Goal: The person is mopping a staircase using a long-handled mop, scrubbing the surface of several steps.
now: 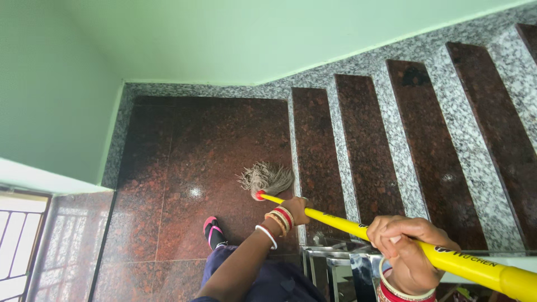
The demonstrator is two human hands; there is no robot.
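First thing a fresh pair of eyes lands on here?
The yellow mop handle, slanting from lower right to the landing, with the left hand low near the mop head and the right hand higher up. Next, the dark red stone steps rising to the right under a pale green wall.

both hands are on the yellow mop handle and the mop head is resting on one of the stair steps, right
Not quite. Both the left hand and the right hand do grip the yellow mop handle, but the head view shows the mop head resting on the dark red landing floor, beside the lowest step, not on a step.
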